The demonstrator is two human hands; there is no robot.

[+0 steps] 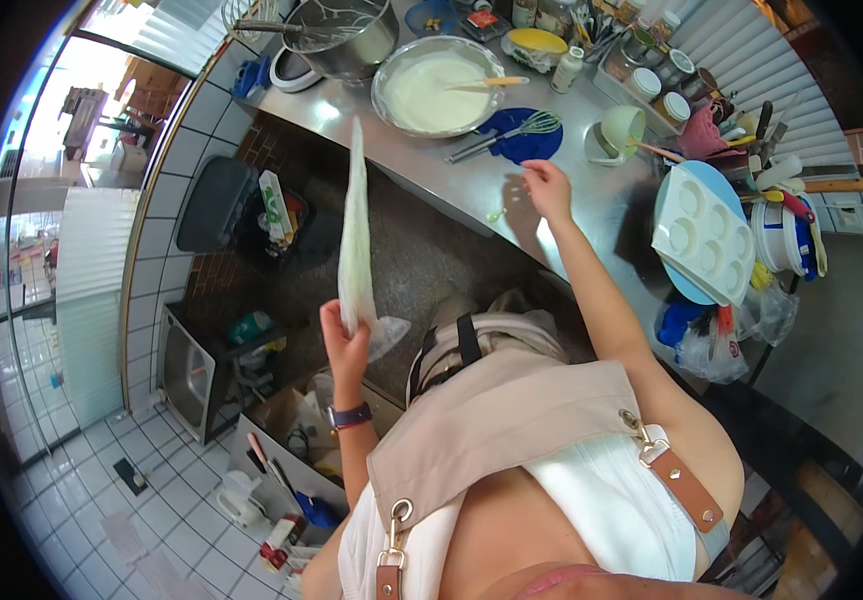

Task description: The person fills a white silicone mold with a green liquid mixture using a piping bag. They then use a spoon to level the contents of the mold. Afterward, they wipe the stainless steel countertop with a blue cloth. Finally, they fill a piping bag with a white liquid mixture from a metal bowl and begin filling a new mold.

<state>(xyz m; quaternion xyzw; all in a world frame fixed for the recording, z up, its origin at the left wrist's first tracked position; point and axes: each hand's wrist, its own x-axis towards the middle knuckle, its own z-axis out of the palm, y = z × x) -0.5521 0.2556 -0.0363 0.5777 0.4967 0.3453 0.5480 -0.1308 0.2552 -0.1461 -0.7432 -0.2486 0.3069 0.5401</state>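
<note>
My left hand [346, 341] grips a long piping bag [357, 225] filled with pale cream, off the counter's edge. The bag's narrow tip points up, and its loose clear end hangs beside my wrist. Over the steel counter, my right hand [549, 193] has loosely bent fingers and nothing visible in them. Small pale green drips [495, 215] lie on the counter near it. Beyond stands a large bowl [382, 97] of pale green cream with a spatula [491, 82] in it. A wire whisk [510, 135] rests across a blue mat [536, 148].
A steel pot [349, 52] stands at the back left. Jars [645, 84] and a green cup [621, 127] line the back right. A white mould tray [704, 225] leans over a blue round item [679, 281]. Below the counter are an open bin [281, 232] and a cardboard box [379, 409].
</note>
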